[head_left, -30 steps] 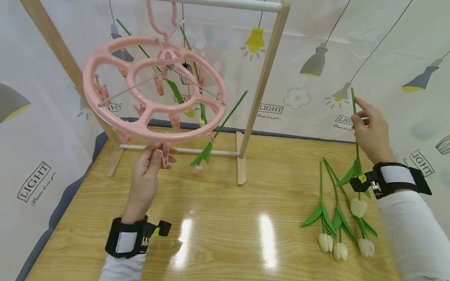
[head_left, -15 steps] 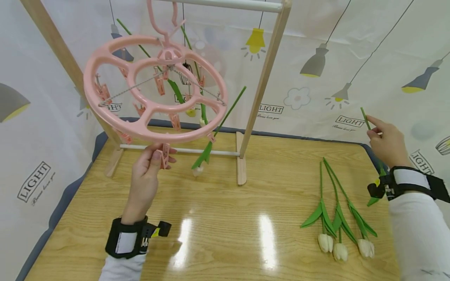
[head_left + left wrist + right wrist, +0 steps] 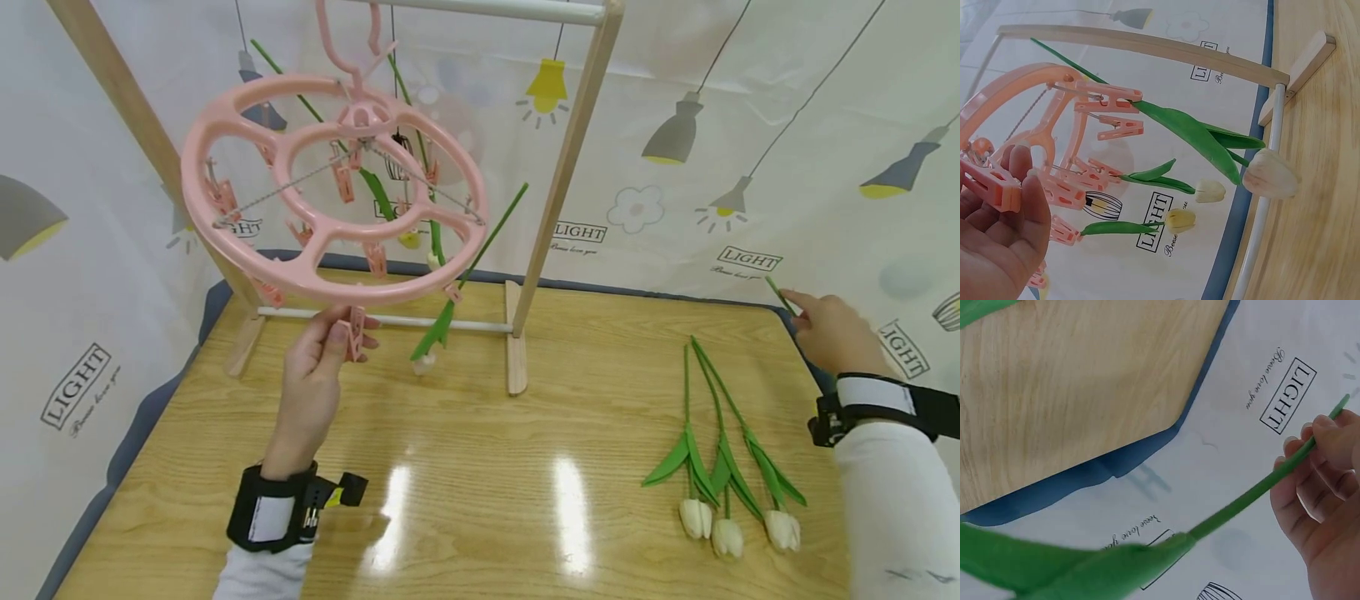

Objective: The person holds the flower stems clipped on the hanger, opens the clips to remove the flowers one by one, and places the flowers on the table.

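My left hand (image 3: pixel 311 379) pinches a pink clothespin (image 3: pixel 356 332) between thumb and fingers. It hangs at the near edge of a pink round clip hanger (image 3: pixel 303 275). In the right wrist view, my right hand (image 3: pixel 1329 481) holds an artificial tulip by its green stem (image 3: pixel 1254 490), near the stem's tip; a leaf (image 3: pixel 1085 572) spreads below and the bloom is out of view. Other clips bear tulips, blooms down: a large white one (image 3: pixel 1269 175), a smaller white one (image 3: pixel 1210 190) and a yellow one (image 3: pixel 1180 220). Three white tulips (image 3: pixel 696 518) lie on the table to the right.
A wooden stand with a white top bar (image 3: pixel 510 8) carries the hanger; its upright (image 3: pixel 562 175) and foot (image 3: pixel 516 362) stand right of the ring. Behind the wooden table (image 3: pixel 480 467) hangs a printed cloth (image 3: pixel 675 225) with lamp drawings.
My right hand has moved right and lower in the head view, taking the tulip away from the three lying ones. The left hand stays at the clothespin; a clipped tulip has swung slightly.
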The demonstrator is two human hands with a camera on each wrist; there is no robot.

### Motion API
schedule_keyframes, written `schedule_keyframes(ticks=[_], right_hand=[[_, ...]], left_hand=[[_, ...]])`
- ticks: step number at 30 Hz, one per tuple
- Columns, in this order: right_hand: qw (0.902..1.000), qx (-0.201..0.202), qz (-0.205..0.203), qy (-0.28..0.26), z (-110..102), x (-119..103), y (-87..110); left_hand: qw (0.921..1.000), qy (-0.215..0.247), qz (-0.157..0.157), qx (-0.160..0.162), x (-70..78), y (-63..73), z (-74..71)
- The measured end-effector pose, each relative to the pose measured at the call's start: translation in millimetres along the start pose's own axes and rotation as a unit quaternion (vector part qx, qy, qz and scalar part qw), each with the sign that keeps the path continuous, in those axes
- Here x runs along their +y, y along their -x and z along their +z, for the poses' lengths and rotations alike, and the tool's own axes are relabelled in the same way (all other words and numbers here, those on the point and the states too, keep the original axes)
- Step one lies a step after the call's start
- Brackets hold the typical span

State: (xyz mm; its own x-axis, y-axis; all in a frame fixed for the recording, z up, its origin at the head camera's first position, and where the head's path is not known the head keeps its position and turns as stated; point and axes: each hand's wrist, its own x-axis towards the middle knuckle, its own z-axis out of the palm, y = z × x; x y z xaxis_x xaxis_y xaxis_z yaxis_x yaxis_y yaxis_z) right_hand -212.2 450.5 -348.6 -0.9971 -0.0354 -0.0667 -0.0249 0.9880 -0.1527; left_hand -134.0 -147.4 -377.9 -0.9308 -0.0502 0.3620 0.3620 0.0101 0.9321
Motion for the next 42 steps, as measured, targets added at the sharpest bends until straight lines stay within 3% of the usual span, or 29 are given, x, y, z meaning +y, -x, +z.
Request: schedule_keyframes(ticks=[5, 12, 22, 26, 29, 32, 39, 42], right_hand=[[0.9999, -0.008, 0.005, -0.007, 13, -1, -0.2], [0.9994, 0.027, -0.02, 0.004, 33, -3, -1.9], [0.9993, 0.001, -0.034, 0.016, 47, 2, 5.2], [0.9987, -0.05, -0.009, 0.003, 50, 7, 1.6], [0.9939, -0.105, 0.028, -0.016, 55, 10, 0.0], [0.9897, -0.134, 0.04, -0.033, 63, 11, -0.4], [0.9869, -0.147, 0.034, -0.055, 78, 5, 1.2], [0.9885, -0.136, 0.037, -0.054, 84, 4, 4.0]], left_hand=[[1.0, -0.004, -0.004, 0.001, 0.9, 0.0, 0.0], [1.0, 0.005, 0.003, 0.0, 0.8, -0.2, 1.2], [0.9999, 0.011, 0.0, 0.002, 0.3, 0.4, 0.3], [0.9999, 0.01, 0.001, 0.002, 0.1, 0.5, -0.1], [0.9999, 0.01, 0.0, 0.004, -0.1, 0.8, -0.3], [0.9999, 0.011, 0.0, 0.004, -0.1, 0.9, 0.0], [0.9999, 0.014, 0.006, -0.002, 0.1, 0.7, 1.2], [0.9999, 0.013, 0.011, -0.002, 0.0, 1.2, 0.9]])
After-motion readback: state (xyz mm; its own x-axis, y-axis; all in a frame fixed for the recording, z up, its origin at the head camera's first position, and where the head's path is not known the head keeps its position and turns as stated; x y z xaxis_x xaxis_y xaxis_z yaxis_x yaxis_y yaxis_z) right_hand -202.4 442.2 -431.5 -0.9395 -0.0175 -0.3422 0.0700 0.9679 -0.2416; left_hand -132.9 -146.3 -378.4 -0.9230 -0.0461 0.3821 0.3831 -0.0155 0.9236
